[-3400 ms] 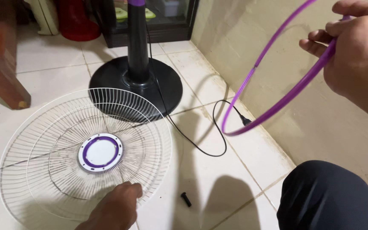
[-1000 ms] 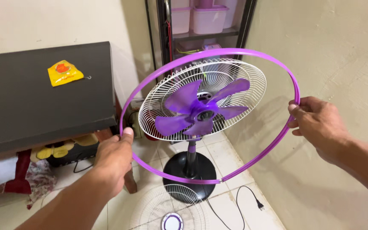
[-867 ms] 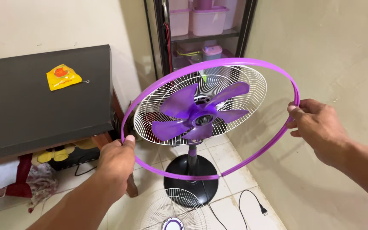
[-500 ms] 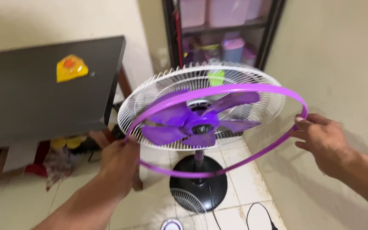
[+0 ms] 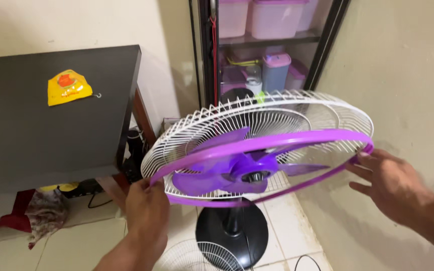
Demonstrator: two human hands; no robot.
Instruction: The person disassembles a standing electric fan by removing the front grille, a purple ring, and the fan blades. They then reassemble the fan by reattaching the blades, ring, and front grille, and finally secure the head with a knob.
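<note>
Since half a second ago I have tipped the purple ring (image 5: pixel 277 141) flatter and brought it lower, so it now lies across the front of the white rear grille (image 5: pixel 212 125) rather than standing before it. My left hand (image 5: pixel 146 211) is closed on the ring's near-left edge, just where it meets the grille's rim. My right hand (image 5: pixel 395 183) is at the ring's far-right edge with the fingers spread fairly wide; they touch the ring, but I cannot tell whether they truly grip it.

Behind the ring the purple blades (image 5: pixel 237 168) sit on their hub, uncovered. The fan's black round base (image 5: pixel 232 233) stands on the tiled floor, and the loose front grille (image 5: pixel 199 256) lies on the floor at its near-left side. A dark table (image 5: pixel 51 130) stands to the left, with a yellow packet (image 5: pixel 68 86) near its back edge.

I judge I am matching the ring to the grille's rim, held up to the bare fan. A next move would call for keeping both edges level and lining the ring's curve with the rim all round, clear of the blades.
</note>
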